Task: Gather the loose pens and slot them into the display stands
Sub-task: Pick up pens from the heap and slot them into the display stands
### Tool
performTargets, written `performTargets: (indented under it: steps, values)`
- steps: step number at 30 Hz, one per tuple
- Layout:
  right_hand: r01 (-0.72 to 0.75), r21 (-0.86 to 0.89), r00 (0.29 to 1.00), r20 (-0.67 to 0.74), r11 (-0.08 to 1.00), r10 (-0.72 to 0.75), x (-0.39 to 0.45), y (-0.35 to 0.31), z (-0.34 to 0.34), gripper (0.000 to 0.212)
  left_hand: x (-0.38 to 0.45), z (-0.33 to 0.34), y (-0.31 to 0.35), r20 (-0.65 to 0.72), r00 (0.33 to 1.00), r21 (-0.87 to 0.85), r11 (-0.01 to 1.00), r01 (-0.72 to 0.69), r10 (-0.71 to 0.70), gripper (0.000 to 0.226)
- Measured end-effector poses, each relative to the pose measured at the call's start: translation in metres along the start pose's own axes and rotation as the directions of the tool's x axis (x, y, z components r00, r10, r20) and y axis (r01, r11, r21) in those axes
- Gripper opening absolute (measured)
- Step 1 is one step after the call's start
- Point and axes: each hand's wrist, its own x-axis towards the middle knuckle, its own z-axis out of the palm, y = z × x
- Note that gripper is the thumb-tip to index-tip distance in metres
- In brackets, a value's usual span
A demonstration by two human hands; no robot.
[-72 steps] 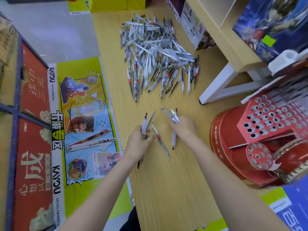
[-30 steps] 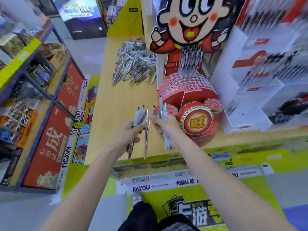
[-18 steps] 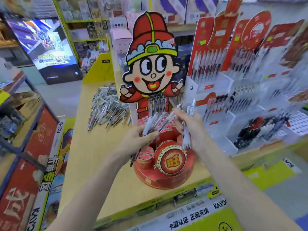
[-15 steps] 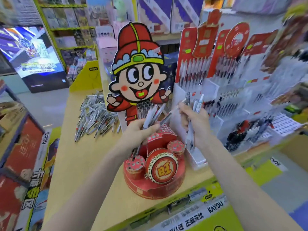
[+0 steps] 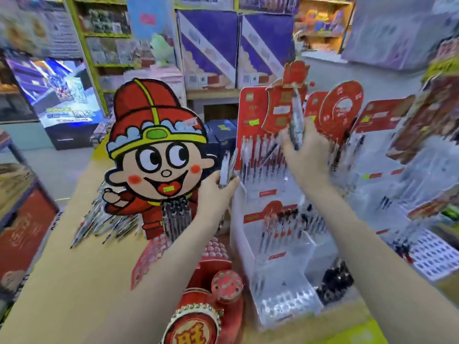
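Within the last second the person has swung up from the tabletop (image 5: 82,269) to the white tiered display stand (image 5: 280,247). The right hand (image 5: 306,151), raised before its top row, has its grip curled round a few pens (image 5: 296,120); the left hand (image 5: 214,192) clasps another bundle (image 5: 227,167). Slotting looks imminent, though the loose pile (image 5: 104,224) remains behind.

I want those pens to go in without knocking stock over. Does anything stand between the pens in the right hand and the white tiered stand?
Nothing visible does. The right hand holds its pens upright in open air just before the white tiered stand. The pens already slotted in its upper row crowd that tier, though blur hides which holes are free.
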Motion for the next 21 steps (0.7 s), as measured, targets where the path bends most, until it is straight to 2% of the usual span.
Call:
performTargets:
  steps: [3,6,10,14,16,18,21]
  values:
    - [0.140,0.067,0.983,0.112,0.988,-0.147,0.010,0.021,0.021,0.024,0.014,0.021,-0.010,-0.103,0.994,0.058,0.998,0.026,-0.020,0.011]
    - [0.137,0.132,0.966,0.201,0.982,-0.162,0.017,0.032,0.029,0.021,0.021,0.034,-0.017,-0.175,0.983,0.056,0.996,0.065,-0.054,0.012]
    - [0.214,0.187,0.923,0.283,0.959,-0.261,0.031,0.034,0.031,0.021,0.022,0.043,-0.019,-0.251,0.967,0.110,0.992,0.063,-0.034,0.005]
    - [0.264,0.192,0.887,0.337,0.945,-0.316,0.025,0.037,0.038,0.014,0.022,0.045,-0.020,-0.276,0.960,0.097,0.993,0.074,-0.044,0.008]
    - [0.198,0.128,0.884,0.405,0.972,-0.234,0.020,0.041,0.046,0.017,0.022,0.046,-0.022,-0.273,0.961,0.111,0.991,0.072,-0.039,0.007]
    - [0.061,0.083,0.897,0.433,0.995,-0.091,0.015,0.042,0.054,0.020,0.021,0.045,-0.024,-0.273,0.962,0.141,0.988,0.062,-0.022,0.005]
    - [-0.117,0.126,0.929,0.366,0.985,0.064,0.003,0.039,0.058,0.022,0.022,0.043,-0.025,-0.259,0.966,0.172,0.984,0.044,0.002,0.004]
